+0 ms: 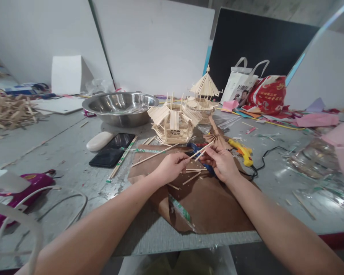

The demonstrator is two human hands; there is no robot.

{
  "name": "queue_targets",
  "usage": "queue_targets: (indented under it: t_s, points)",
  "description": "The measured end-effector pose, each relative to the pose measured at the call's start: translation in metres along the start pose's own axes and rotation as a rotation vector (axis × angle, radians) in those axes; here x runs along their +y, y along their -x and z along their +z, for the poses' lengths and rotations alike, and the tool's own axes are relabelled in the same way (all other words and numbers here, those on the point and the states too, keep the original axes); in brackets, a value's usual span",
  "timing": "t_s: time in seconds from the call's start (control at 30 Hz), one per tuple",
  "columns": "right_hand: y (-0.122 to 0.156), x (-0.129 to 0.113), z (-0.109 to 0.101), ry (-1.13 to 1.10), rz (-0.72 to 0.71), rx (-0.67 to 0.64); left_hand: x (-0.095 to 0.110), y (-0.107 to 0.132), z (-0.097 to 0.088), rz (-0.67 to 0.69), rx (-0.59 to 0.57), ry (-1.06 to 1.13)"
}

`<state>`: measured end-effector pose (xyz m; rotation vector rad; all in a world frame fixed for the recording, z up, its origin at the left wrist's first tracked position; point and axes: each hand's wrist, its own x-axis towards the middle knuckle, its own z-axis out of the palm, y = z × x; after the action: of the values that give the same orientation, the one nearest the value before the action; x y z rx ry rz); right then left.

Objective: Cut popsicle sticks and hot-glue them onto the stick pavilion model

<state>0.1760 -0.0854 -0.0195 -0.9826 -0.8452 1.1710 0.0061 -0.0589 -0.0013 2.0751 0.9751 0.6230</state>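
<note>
Both hands are raised over brown paper. A thin wooden stick runs between them, its lower left end pinched in my left hand. The fingers of my right hand are closed on the stick's other end and on a second, shorter stick beside it. Loose sticks lie on the paper beneath. Just behind the hands is a blue-handled tool, partly hidden by my right hand. Beyond it stands a pavilion model built of sticks, with roof panels around an open top.
A yellow glue gun with a black cord lies right. Farther back are a finished-looking stick tower and a steel basin. Left are a phone, a white mouse-shaped object, wrapped chopsticks and a purple device.
</note>
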Motion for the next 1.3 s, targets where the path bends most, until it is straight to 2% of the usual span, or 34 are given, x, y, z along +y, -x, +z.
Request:
queue_targets:
  t_s: [0.2,0.53,0.7,0.8,0.9,1.1,1.3]
  points:
    - [-0.0005,-0.0022,0.0000,-0.053,0.008,0.027,-0.0014,0.0017,0.0004,-0.005,-0.059,0.023]
    - [-0.0003,-0.0024,-0.0003,-0.063,-0.013,0.050,-0.0001,0.0039,-0.0007,-0.094,-0.156,0.069]
    - [0.0002,-0.0028,-0.0001,-0.054,-0.007,0.045,-0.0007,0.0049,0.0003,-0.101,-0.170,0.080]
    - [0.0010,-0.0027,0.0008,-0.045,-0.006,0.041,0.0008,0.0049,0.0017,-0.104,-0.142,0.089]
    - [0.0022,-0.0020,0.0023,-0.038,-0.007,0.033,0.0029,0.0042,0.0027,-0.093,-0.067,0.053]
    - [0.0041,-0.0007,0.0043,-0.029,-0.007,0.034,0.0059,0.0041,0.0044,0.018,0.100,-0.125]
    - [0.0047,0.0008,0.0045,-0.045,-0.014,0.047,0.0039,0.0050,0.0081,0.058,0.141,-0.207]
